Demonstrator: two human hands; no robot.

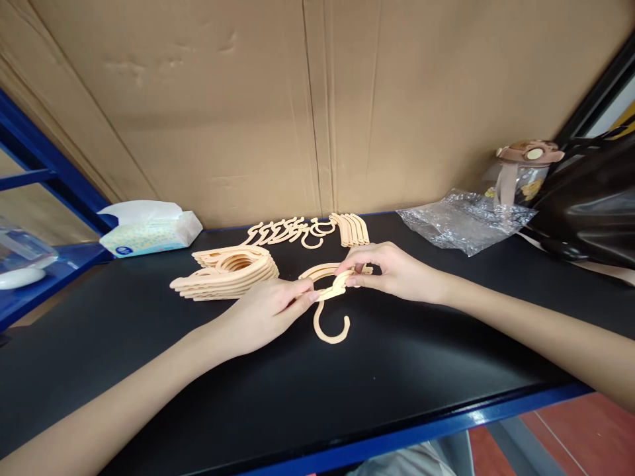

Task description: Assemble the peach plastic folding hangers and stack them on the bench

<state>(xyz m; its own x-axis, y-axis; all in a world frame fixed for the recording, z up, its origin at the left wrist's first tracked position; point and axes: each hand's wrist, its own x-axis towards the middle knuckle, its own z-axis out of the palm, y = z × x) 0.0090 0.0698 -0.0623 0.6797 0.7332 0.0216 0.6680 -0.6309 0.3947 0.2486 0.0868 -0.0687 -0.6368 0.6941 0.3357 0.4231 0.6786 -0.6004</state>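
Note:
Between my hands is a beige plastic clothes hanger (331, 340), its hook pointing towards me, just above the black tabletop. My left hand (265, 314) pinches its left side near the base of the hook, thumb and fingers closed. On the other side, the fingers of my right hand (389, 272) grip the hanger's right part; my fingertips hide some of the joint. A curved beige piece (317, 271) shows just behind my fingers. Left of my hands lies a stack of beige hangers (248, 281).
Several loose hook pieces (282, 231) and a row of curved pieces (351, 230) lie at the back. A tissue pack (149, 231) stands at left. Clear plastic wrap (461, 221), a drink bottle (528, 172) and a dark bag (590, 205) are at right. Cardboard (248, 132) walls the back.

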